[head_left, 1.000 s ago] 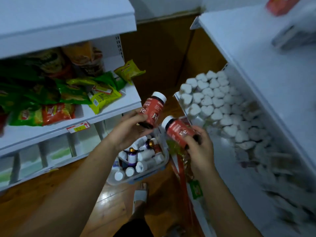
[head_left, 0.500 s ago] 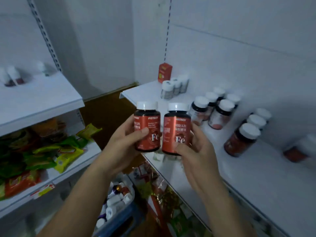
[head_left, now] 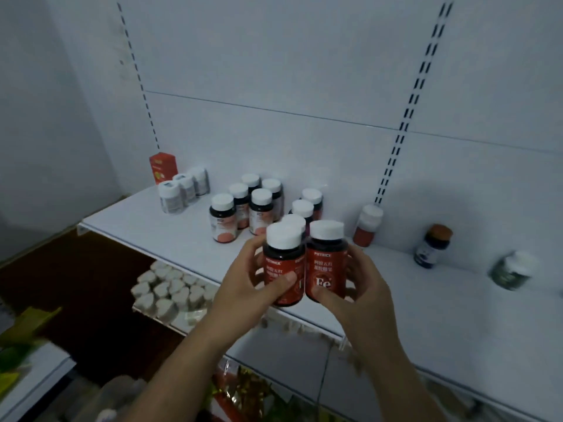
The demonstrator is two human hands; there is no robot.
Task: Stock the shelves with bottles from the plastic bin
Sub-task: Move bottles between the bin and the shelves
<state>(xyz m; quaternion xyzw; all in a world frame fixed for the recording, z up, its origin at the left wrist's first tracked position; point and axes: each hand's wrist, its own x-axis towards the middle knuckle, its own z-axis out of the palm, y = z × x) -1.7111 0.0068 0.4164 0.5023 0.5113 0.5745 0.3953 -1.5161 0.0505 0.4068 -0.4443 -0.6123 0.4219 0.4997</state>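
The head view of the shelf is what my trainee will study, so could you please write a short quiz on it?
1. True or false: the left hand grips the left red bottle and the right hand grips the right red bottle, both roughly upright.
2. Choose one: the box at the back left of the shelf is A red, B blue, C green.
3. How many grey bottles stand in the row beside that box?
Key: 1 true; 2 A; 3 three.
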